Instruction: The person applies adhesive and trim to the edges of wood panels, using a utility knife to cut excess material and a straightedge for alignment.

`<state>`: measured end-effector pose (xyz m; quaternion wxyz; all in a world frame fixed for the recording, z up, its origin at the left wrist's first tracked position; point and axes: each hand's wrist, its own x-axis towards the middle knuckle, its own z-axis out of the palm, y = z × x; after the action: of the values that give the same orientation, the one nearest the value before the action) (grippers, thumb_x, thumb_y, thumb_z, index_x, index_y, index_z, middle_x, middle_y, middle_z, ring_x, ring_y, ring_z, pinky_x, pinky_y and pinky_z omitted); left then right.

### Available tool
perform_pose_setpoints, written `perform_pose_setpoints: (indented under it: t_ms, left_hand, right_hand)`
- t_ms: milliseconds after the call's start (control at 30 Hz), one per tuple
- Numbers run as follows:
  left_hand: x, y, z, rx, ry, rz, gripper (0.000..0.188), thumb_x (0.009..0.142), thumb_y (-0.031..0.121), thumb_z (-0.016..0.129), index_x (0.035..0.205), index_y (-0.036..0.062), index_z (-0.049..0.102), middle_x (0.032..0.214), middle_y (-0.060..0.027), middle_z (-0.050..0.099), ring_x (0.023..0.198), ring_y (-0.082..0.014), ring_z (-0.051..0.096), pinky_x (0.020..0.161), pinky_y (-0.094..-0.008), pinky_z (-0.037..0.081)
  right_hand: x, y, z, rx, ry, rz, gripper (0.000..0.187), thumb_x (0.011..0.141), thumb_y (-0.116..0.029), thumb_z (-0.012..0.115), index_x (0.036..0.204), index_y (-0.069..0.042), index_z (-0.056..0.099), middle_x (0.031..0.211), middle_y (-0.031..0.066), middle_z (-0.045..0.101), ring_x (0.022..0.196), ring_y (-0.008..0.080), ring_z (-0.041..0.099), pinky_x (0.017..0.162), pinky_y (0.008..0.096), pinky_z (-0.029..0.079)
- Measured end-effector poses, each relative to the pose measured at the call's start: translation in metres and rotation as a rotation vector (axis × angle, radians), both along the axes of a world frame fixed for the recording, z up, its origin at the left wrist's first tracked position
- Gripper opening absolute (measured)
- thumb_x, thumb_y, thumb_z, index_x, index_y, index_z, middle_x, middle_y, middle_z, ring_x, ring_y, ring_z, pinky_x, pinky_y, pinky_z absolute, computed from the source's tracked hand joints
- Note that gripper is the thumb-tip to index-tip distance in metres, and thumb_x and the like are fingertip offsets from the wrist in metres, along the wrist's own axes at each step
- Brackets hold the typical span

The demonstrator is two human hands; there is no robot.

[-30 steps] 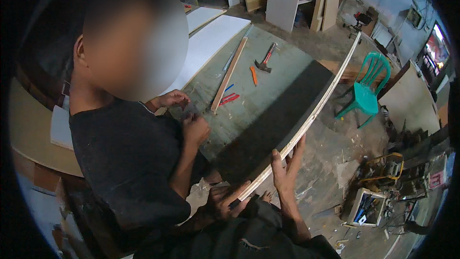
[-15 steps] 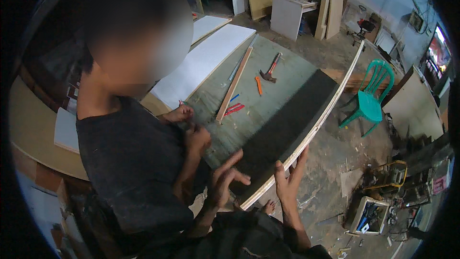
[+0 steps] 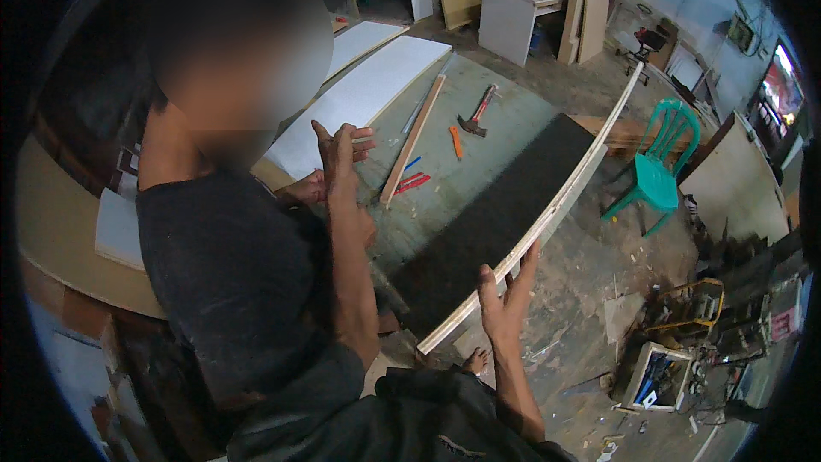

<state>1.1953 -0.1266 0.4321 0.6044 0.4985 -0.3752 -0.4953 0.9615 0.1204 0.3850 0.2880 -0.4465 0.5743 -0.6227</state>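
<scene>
My right hand (image 3: 507, 298) grips the near part of a long wooden board (image 3: 532, 235), thumb on one side of its pale edge and fingers on the other. The board stands on edge along the right side of the green-grey worktable (image 3: 466, 184). My left hand (image 3: 344, 150) is raised over the table's left part, fingers apart and holding nothing. A co-worker stands close at my left; one of their hands (image 3: 306, 188) shows behind my left forearm, partly hidden. On the table lie a claw hammer (image 3: 479, 113), an orange cutter (image 3: 456, 142), red-handled pliers (image 3: 413, 183) and a narrow wood strip (image 3: 414, 141).
White panels (image 3: 368, 103) lie at the table's far left. Beyond its right side stands a green plastic chair (image 3: 657, 162). A wooden box of tools (image 3: 658, 376) sits on the littered floor at right. At the back are a white desk (image 3: 509, 24) and leaning boards (image 3: 590, 13).
My left hand has risen from beside the board's near end and reached forward and left. The board has tilted slightly, showing more of its pale right face; my right hand keeps hold.
</scene>
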Motion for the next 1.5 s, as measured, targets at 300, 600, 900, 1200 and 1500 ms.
perform_pose_setpoints:
  t_ms: [300, 600, 900, 1200, 1500]
  left_hand:
    - [-0.084, 0.133, -0.006, -0.017, -0.134, -0.778, 0.058, 0.095, 0.035, 0.058, 0.143, 0.0038, 0.047, 0.119, -0.0122, 0.068, 0.111, -0.0207, 0.064, 0.094, -0.0355, 0.048]
    - [-0.056, 0.131, -0.045, -0.295, -0.859, -0.722, 0.039, 0.099, 0.032, 0.054, 0.128, 0.0057, 0.057, 0.115, -0.0089, 0.067, 0.109, -0.0203, 0.060, 0.091, -0.0352, 0.050]
    - [0.043, 0.042, -0.059, 0.202, -2.306, -0.509, 0.029, 0.097, 0.028, 0.057, 0.112, 0.0072, 0.071, 0.103, -0.0073, 0.071, 0.098, -0.0218, 0.064, 0.086, -0.0356, 0.052]
    - [0.096, 0.021, -0.047, 0.206, -1.823, -0.108, 0.028, 0.095, 0.027, 0.059, 0.110, 0.0068, 0.071, 0.101, -0.0075, 0.071, 0.096, -0.0221, 0.064, 0.085, -0.0359, 0.052]
    - [0.030, 0.085, -0.059, -0.060, -0.864, -0.272, 0.027, 0.093, 0.027, 0.062, 0.108, 0.0063, 0.071, 0.100, -0.0078, 0.071, 0.094, -0.0223, 0.065, 0.085, -0.0362, 0.052]
  right_hand:
    - [0.000, 0.000, 0.005, -0.021, -0.019, -0.009, 0.089, 0.087, -0.012, 0.068, 0.154, 0.003, 0.011, 0.155, 0.0230, 0.021, 0.140, 0.0319, 0.032, 0.112, 0.0427, 0.033]
    - [0.003, -0.001, -0.004, -0.084, -0.021, -0.032, 0.084, 0.089, -0.010, 0.066, 0.154, 0.000, 0.014, 0.155, 0.0186, 0.025, 0.139, 0.0293, 0.034, 0.112, 0.0454, 0.034]
    - [0.002, -0.001, -0.006, -0.070, -0.008, -0.041, 0.084, 0.091, -0.014, 0.065, 0.155, -0.001, 0.013, 0.158, 0.0212, 0.022, 0.142, 0.0317, 0.031, 0.114, 0.0471, 0.028]
    - [0.003, -0.001, -0.001, -0.048, -0.025, -0.038, 0.084, 0.090, -0.013, 0.064, 0.155, 0.000, 0.013, 0.157, 0.0225, 0.022, 0.142, 0.0327, 0.030, 0.116, 0.0452, 0.026]
    - [0.000, 0.003, 0.002, -0.007, 0.014, 0.001, 0.084, 0.092, -0.018, 0.063, 0.155, 0.002, 0.010, 0.158, 0.0234, 0.018, 0.143, 0.0338, 0.028, 0.116, 0.0461, 0.025]
